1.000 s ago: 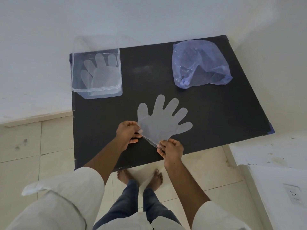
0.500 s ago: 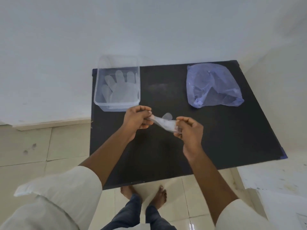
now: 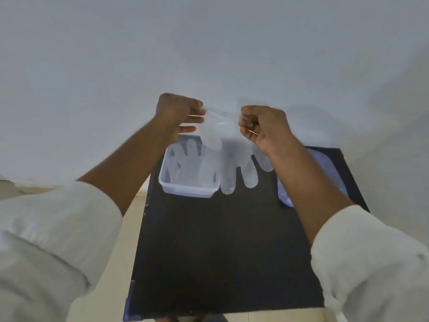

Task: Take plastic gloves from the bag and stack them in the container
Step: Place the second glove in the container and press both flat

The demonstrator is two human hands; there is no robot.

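A clear plastic glove (image 3: 229, 159) hangs fingers-down in the air, pinched at its cuff by both hands. My left hand (image 3: 178, 117) grips the cuff's left corner and my right hand (image 3: 264, 126) grips the right corner. The glove dangles just above and to the right of a clear plastic container (image 3: 188, 190) at the far left of the black table (image 3: 220, 252). Inside the container lies at least one other glove (image 3: 185, 159). The blue-tinted plastic bag (image 3: 325, 163) lies at the far right, mostly hidden behind my right forearm.
A white wall rises straight behind the table. Beige floor tiles (image 3: 137, 205) show left of the table's edge. My white sleeves fill both lower corners.
Both hands lifted the glove off the table, raised it high and let it unfurl, fingers hanging down near the container. The camera tilted up toward the wall.
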